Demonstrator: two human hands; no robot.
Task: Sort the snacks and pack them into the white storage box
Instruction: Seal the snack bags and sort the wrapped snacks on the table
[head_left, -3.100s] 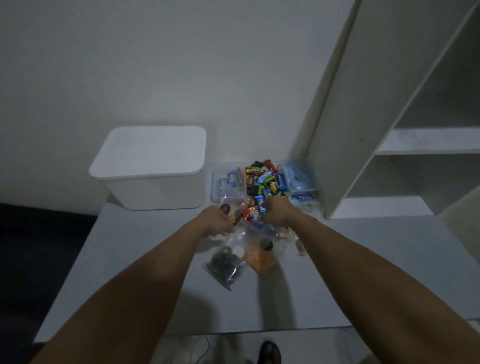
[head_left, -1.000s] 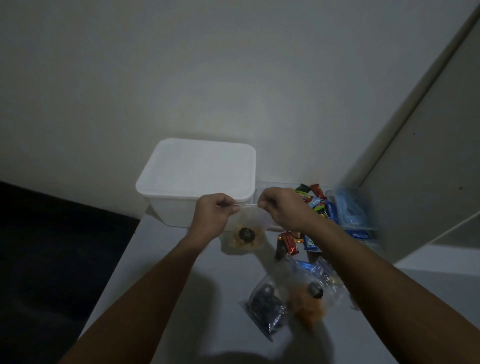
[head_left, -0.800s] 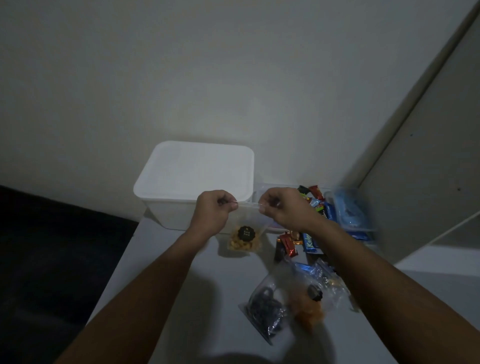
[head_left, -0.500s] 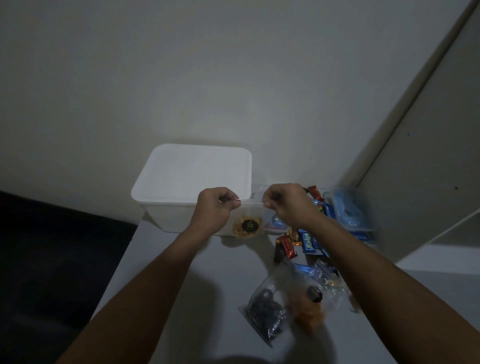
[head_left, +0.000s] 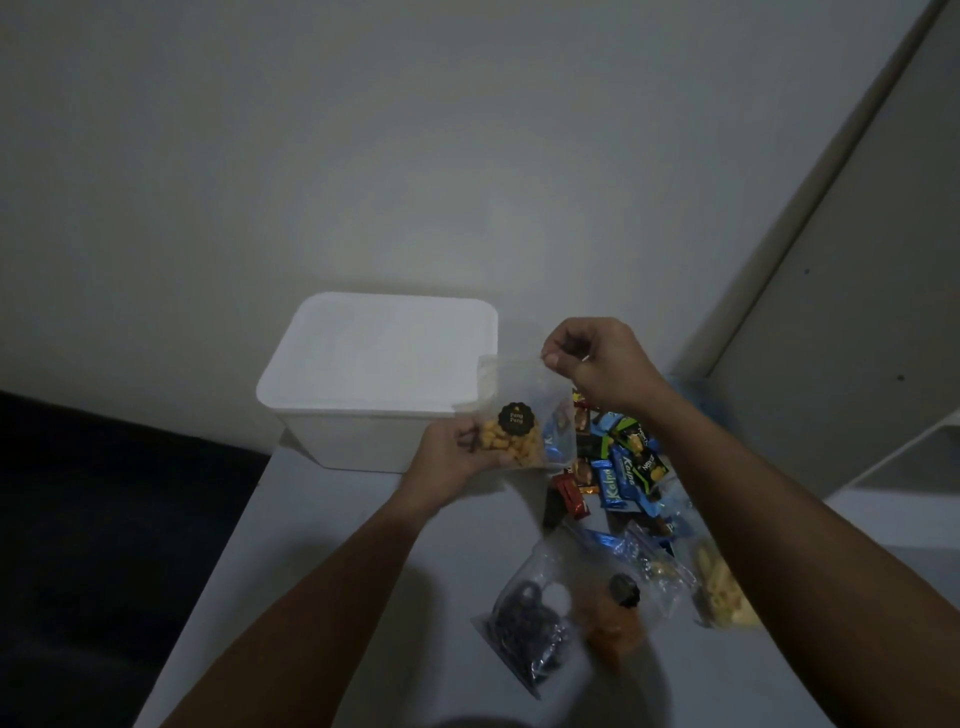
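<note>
Nothing is judged packed yet: the white storage box (head_left: 382, 376) is lidded, a clear bag of yellow puffs (head_left: 511, 426) is gripped just before it by the left hand (head_left: 452, 457) and pinched at its top by the right hand (head_left: 597, 364), with the other snacks (head_left: 618, 467) lying to the box's right.

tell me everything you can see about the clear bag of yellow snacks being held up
The bag is a clear plastic pouch, upright, held in the air in front of the white box. Small yellow-orange puffs fill its bottom; the top half looks empty. A round black sticker with gold lettering sits on its front. The left hand cups the bottom; the right hand pinches a top corner. Whether it is sealed cannot be told.
</note>
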